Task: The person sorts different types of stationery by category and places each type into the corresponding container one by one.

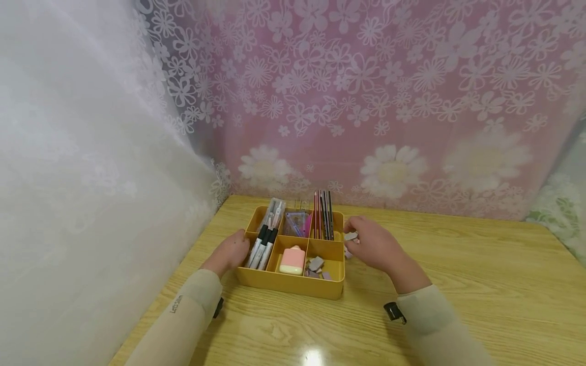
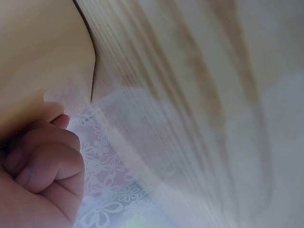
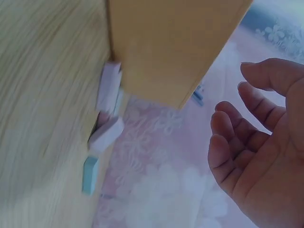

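Note:
My left hand [image 1: 234,249] is at the left wall of a yellow divided storage box [image 1: 293,284]. Its fingers are curled against the outside near the rim, as the left wrist view shows [image 2: 47,166]; the thumb is hidden there. My right hand [image 1: 373,244] hovers just off the box's right side. In the right wrist view its fingers are loosely bent with nothing between them. Beside the wall, several small blocks that look like erasers lie on the table: a lilac one [image 3: 109,88], a whitish one [image 3: 106,134] and a teal one [image 3: 90,175].
Inside the box are black-capped markers [image 1: 262,249], a pink-and-cream item [image 1: 293,260], small grey blocks [image 1: 316,263], upright pencils [image 1: 324,216], pens [image 1: 274,213] and purple stationery [image 1: 296,223]. A pink floral curtain [image 1: 366,101] hangs behind the wooden table [image 1: 458,274]; white sheeting [image 1: 91,178] borders the left.

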`<state>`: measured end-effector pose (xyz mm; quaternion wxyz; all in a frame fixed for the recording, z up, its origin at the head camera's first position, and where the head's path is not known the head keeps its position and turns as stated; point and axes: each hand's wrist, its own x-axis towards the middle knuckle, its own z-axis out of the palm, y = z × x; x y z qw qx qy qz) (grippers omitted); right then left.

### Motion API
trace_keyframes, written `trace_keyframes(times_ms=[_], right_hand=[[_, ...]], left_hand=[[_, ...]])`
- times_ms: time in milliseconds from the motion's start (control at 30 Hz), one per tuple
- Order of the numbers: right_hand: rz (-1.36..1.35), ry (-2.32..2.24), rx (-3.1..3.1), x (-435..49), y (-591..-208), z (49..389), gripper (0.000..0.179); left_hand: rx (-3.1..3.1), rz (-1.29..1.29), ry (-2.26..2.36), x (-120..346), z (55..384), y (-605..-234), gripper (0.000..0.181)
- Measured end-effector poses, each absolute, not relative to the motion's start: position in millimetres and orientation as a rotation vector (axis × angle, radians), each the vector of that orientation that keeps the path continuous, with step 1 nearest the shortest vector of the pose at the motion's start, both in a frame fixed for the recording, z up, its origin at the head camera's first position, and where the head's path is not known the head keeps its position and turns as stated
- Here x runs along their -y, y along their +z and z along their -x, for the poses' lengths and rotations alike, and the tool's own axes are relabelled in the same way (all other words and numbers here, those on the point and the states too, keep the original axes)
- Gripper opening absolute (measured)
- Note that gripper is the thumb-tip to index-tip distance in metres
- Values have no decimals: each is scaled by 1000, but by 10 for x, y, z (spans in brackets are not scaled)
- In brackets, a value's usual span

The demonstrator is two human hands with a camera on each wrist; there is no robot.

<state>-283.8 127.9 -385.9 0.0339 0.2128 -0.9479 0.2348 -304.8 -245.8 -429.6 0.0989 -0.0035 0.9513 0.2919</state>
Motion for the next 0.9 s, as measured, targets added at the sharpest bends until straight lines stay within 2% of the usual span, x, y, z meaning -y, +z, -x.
trace_keyframes(times_ms=[167,367,567,900], right_hand=[[-582,674,2963,-1475,-3925,2921,28],[-499,645,3082,-1696,-4042,3019,46],[-463,660,3190,-1885,-4114,3093,50],[-441,604,3334,-2016,-4307,3141,70]], left_hand=[[-2821,10,856,2457,3047,-4293,55],[-2819,3,863,2456,3050,-4290,55],[-2824,-5,867,2457,3054,-4291,54],[-2827,-16,867,2463,3058,-4302,54]])
